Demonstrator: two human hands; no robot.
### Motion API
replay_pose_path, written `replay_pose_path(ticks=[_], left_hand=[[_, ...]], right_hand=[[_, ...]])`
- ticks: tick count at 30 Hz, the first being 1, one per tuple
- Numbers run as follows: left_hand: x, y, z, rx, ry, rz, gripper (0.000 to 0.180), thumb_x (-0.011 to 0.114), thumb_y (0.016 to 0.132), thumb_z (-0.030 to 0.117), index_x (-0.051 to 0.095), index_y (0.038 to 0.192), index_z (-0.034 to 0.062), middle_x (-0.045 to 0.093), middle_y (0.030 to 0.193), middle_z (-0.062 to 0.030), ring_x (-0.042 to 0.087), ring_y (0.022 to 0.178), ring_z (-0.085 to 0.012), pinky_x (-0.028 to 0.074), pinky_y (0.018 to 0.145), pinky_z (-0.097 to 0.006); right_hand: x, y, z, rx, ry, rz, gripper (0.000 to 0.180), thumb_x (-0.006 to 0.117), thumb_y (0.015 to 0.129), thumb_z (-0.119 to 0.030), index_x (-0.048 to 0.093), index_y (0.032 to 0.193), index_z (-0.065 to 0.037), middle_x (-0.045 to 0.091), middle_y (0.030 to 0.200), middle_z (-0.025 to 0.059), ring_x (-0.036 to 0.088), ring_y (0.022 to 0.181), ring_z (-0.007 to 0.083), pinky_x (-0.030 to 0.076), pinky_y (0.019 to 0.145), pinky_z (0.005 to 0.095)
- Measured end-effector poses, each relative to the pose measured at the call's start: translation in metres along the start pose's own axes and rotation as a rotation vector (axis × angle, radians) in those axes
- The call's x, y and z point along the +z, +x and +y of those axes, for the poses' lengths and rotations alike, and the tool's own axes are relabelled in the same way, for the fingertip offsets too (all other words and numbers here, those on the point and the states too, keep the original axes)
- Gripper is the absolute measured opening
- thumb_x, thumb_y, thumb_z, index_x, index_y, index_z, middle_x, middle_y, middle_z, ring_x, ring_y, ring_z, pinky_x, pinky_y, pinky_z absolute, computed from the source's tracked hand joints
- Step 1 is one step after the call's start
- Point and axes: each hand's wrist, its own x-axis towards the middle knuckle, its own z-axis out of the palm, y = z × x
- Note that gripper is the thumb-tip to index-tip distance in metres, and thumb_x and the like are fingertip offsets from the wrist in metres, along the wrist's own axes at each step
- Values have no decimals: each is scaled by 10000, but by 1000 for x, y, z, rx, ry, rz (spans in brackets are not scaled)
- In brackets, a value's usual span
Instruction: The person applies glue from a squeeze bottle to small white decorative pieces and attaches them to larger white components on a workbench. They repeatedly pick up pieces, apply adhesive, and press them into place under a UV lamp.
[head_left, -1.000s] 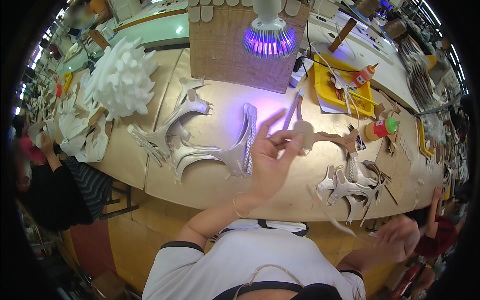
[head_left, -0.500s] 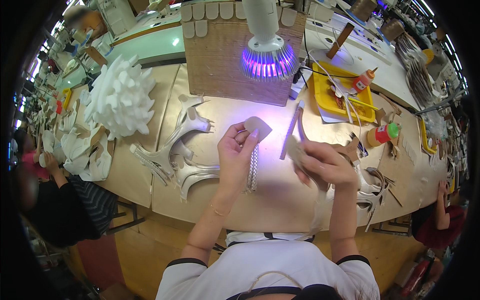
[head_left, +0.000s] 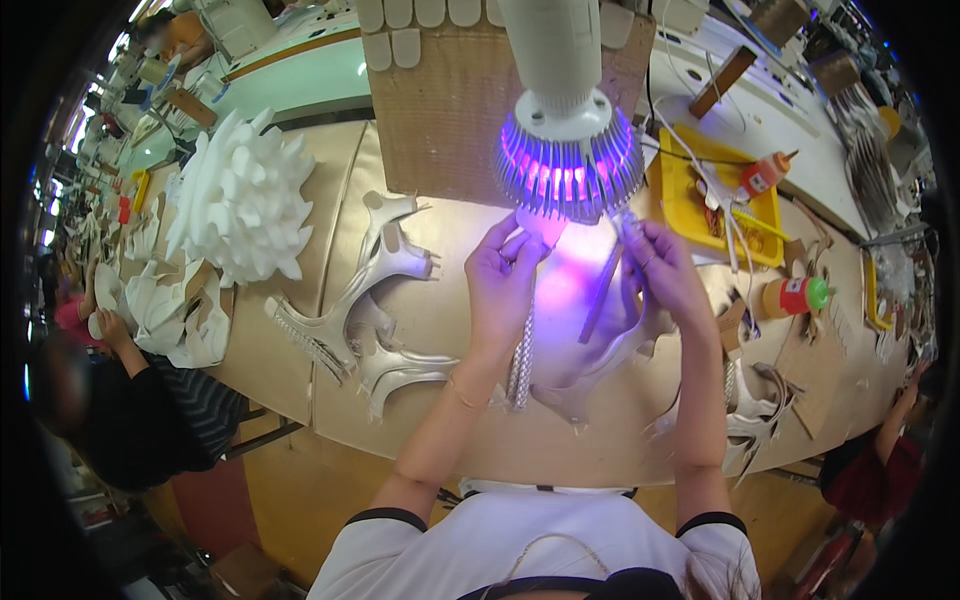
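Under the glowing violet lamp (head_left: 570, 165) my two hands are raised close together. My left hand (head_left: 500, 290) pinches a small pale rounded piece (head_left: 546, 229), its far edge lit pink. A braided silver strap (head_left: 521, 362) hangs below that hand. My right hand (head_left: 668, 262) is closed on one end of a silvery shoe upper piece (head_left: 600, 362), which droops toward the table; the gripped end is partly hidden by fingers and glare. Between the hands lies a narrow strip (head_left: 601, 300). Left of my left hand are more silver shoe uppers (head_left: 390, 262).
A spiky white foam object (head_left: 245, 200) stands at the left. At the right are a yellow tray (head_left: 680, 190), an orange-red squeeze bottle (head_left: 765, 175) and a green-capped bottle (head_left: 795, 296). Behind the lamp stands a brown board (head_left: 430, 120). Co-workers sit at both sides.
Both hands have moved forward, bringing the pale piece and the shoe upper piece beneath the lamp. The shoe upper piece now spreads out between my arms. The lamp appears larger and nearer.
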Motion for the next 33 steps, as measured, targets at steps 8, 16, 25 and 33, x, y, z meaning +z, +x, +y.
replay_pose_path(ticks=[8,16,25,33], left_hand=[[-6,-15,6,-18,75,-57,406,545,899,-31,435,1282,-108,658,1050,-169,619,859,-101,459,686,-203],[-8,-22,9,22,51,-38,418,517,891,-61,434,1299,-97,666,1011,-135,569,744,-29,416,581,-159],[-7,-14,10,-23,87,-30,379,534,906,-26,439,1265,-100,641,1073,-173,643,955,-184,522,888,-309],[0,-10,14,-28,-4,27,343,519,899,-48,445,1230,-100,660,1024,-147,613,843,-76,475,653,-174]], right_hand=[[36,-49,-11,36,-49,-225,302,535,964,-298,603,973,-4,582,703,18,560,597,64,442,517,211],[51,-44,-22,-59,-137,-146,302,526,969,-267,586,934,28,580,704,42,572,594,93,464,538,242],[45,-24,-19,-75,-187,-191,281,540,959,-272,590,923,3,597,667,60,595,608,114,476,574,272],[47,-11,-14,-75,-102,-217,304,537,961,-291,591,930,7,609,707,56,611,643,114,477,570,273]])
